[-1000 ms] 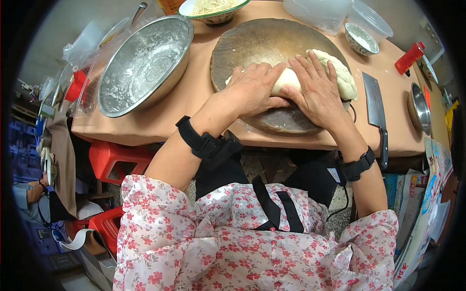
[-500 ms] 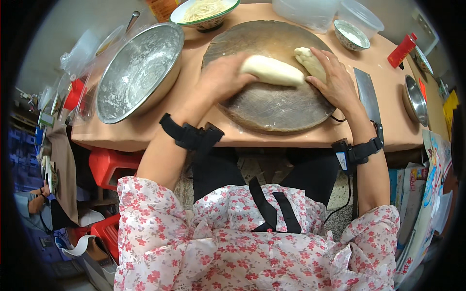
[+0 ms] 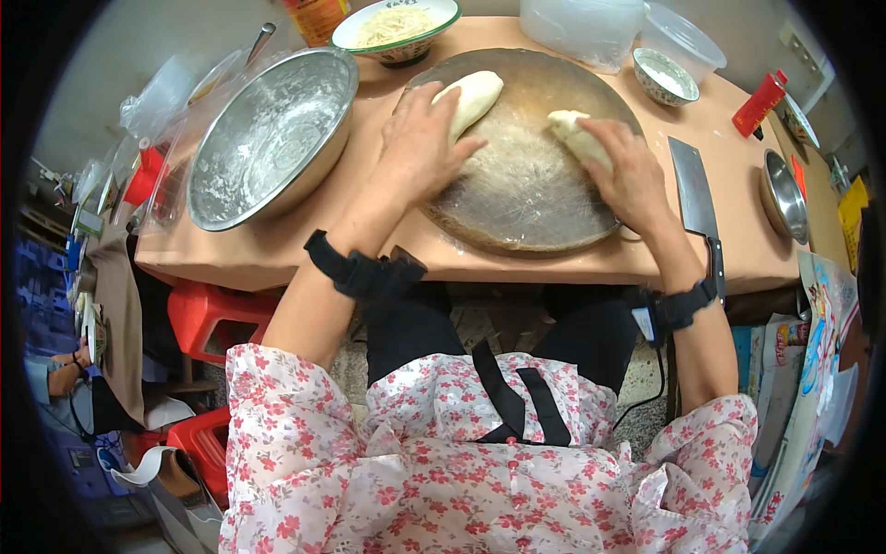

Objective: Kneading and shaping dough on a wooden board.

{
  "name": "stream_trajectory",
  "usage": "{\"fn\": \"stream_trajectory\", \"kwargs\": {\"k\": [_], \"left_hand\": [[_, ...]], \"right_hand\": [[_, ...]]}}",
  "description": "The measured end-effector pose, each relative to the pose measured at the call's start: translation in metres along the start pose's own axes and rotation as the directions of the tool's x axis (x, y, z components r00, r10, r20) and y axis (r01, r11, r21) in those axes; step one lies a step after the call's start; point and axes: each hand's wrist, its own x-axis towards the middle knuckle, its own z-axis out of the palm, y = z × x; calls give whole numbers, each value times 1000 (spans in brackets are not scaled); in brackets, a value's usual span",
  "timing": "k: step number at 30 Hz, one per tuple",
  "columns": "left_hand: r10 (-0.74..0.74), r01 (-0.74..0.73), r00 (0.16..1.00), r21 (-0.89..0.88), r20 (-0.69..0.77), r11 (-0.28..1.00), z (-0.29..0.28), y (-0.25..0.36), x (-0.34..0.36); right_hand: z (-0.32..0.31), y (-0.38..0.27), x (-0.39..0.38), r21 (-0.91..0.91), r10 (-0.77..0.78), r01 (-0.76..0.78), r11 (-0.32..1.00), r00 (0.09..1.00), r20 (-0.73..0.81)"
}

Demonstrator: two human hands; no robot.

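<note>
A: Where are the hands?
B: They are well apart, one at each side of a round wooden board (image 3: 535, 208). The left hand (image 3: 417, 143) touches a smooth dough roll (image 3: 479, 94), its fingers along the roll's left side and its thumb spread toward the middle. The right hand (image 3: 629, 171) has its fingers over a second dough piece (image 3: 570, 132). How firmly either one grips, I cannot tell.

A: Where does the dough sit on the board?
B: The roll slants at the upper left, its far end near the board's far edge. The second piece lies at the right, partly hidden by fingers. Between them runs a broad stretch of bare, flour-dusted wood, widest toward the person.

A: And around the board?
B: A narrow strip of peach-coloured surface (image 3: 217, 251) separates it from the near edge. To the left, a large metal bowl (image 3: 325, 164) stands apart, with the left forearm in front of the gap. To the right, a cleaver (image 3: 692, 185) lies just beside the board, handle reaching the near edge. Farther right is a small metal bowl (image 3: 783, 201).
</note>
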Motion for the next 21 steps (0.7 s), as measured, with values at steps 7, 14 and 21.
{"fn": "stream_trajectory", "kwargs": {"k": [7,14,21], "left_hand": [[243,-247,968,-342,-54,907,-1,59,-46],[114,-120,993,-313,-36,942,20,51,-77],[66,-97,992,-322,-107,942,35,45,-43]], "right_hand": [[-17,-80,-35,206,-285,271,940,958,41],[-8,-63,-18,160,-227,216,963,972,54],[-18,-40,43,-19,49,-45,999,957,287]]}}
